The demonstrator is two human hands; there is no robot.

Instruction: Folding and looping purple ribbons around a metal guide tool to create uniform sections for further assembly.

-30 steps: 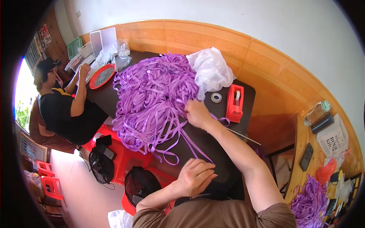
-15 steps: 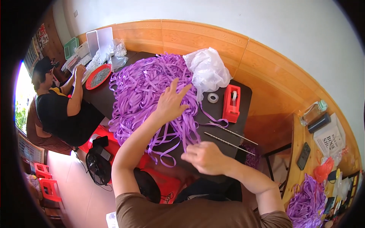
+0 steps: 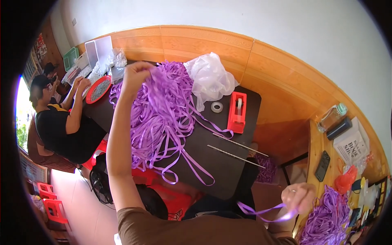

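Observation:
A large heap of purple ribbons covers the middle of the dark table. At the heap's far left part, my left hand is closed on a bunch of purple ribbons and holds it raised, slightly blurred. Off to the right, beyond the table's edge, my right hand is closed on a single purple ribbon, whose looped length hangs out to the left. Close by that hand, a second pile of purple ribbons lies on the wooden side table.
A white plastic bag, a tape roll, a red tape dispenser and two thin metal rods lie right of the heap. A person works at the left by a red plate. A phone rests on the side table.
My left hand has moved left and up, lifting a bunch of ribbons. My right hand has swung right, away from the dark table to the side table, carrying a ribbon.

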